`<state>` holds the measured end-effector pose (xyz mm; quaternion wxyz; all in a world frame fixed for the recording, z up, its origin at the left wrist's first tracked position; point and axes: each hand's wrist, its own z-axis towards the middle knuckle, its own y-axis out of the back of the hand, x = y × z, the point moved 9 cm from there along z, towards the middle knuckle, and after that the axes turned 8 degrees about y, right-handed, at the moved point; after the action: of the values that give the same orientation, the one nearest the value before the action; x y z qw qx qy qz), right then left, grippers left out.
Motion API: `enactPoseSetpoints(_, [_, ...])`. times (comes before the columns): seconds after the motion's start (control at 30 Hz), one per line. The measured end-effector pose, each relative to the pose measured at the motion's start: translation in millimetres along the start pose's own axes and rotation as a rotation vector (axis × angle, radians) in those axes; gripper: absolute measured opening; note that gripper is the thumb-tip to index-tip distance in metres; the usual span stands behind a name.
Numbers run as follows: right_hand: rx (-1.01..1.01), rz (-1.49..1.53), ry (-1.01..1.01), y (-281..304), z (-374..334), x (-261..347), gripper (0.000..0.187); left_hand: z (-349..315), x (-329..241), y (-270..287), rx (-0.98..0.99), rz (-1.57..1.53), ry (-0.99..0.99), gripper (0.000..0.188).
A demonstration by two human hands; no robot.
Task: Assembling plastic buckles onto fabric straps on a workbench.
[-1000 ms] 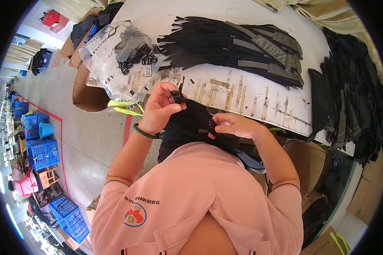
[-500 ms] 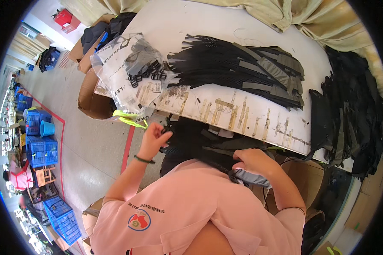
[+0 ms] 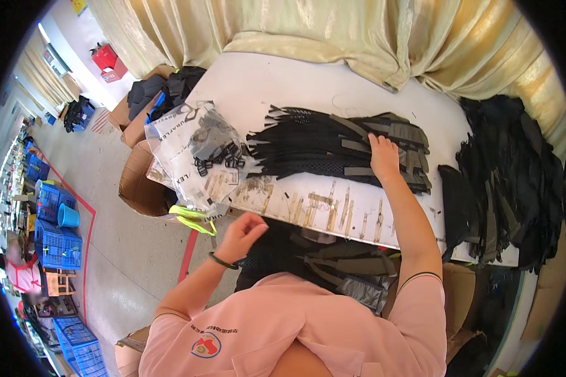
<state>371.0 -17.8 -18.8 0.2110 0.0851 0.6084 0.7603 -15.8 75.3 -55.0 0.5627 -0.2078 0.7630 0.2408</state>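
Note:
My right hand reaches over the white table onto a pile of black mesh straps with grey end sections. Its fingertips are slightly apart and touch the top of the pile, near a grey strip. In front of the table edge, my left hand is raised with curled fingers and thumb together; anything inside them is hidden. Below it, more black straps with grey strips lie across my lap. A clear plastic bag holding black plastic buckles rests left of the pile.
Along the table's right end hangs a large heap of black and grey pieces. Yellow-green cord dangles from the front left corner beside a cardboard box. Blue crates stand across the floor at left. Pale curtains border the table's far side.
My right hand has left the straps at my lap and moved forward onto the pile. The left hand has shifted slightly; the black piece at its fingers no longer shows. The view has tilted up.

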Motion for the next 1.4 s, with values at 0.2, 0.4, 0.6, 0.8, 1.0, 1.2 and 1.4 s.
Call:
enactPoseSetpoints(0.2, [-0.18, 0.05, 0.183, 68, -16, 43, 0.031, 44, 0, -67, 0.316, -0.272, 0.25, 0.028])
enactPoseSetpoints(0.4, [0.093, 0.23, 0.459, 141, -106, 137, 0.024, 111, -17, -94, 0.322, -0.742, 0.379, 0.041])
enactPoseSetpoints(0.6, [0.432, 0.295, 0.498, 122, -181, 134, 0.025, 123, -21, -61, 0.109, -0.612, 0.241, 0.03])
enactPoseSetpoints(0.8, [0.476, 0.687, 0.285, 105, -142, 127, 0.026, 87, -36, -73, 0.256, -0.405, 0.068, 0.03])
enactPoseSetpoints(1.0, [-0.209, 1.091, 0.27, 128, -62, 196, 0.025, 59, -37, -94, 0.34, -0.261, -0.104, 0.02])
enactPoseSetpoints(1.2, [-0.142, 1.413, 0.179, 102, -62, 217, 0.011, 39, -61, -45, 0.539, 0.342, -0.12, 0.022])
enactPoseSetpoints(1.4, [0.175, 1.794, -0.102, 71, -68, 228, 0.01, 116, -36, 130, -0.392, 0.849, -0.237, 0.016])
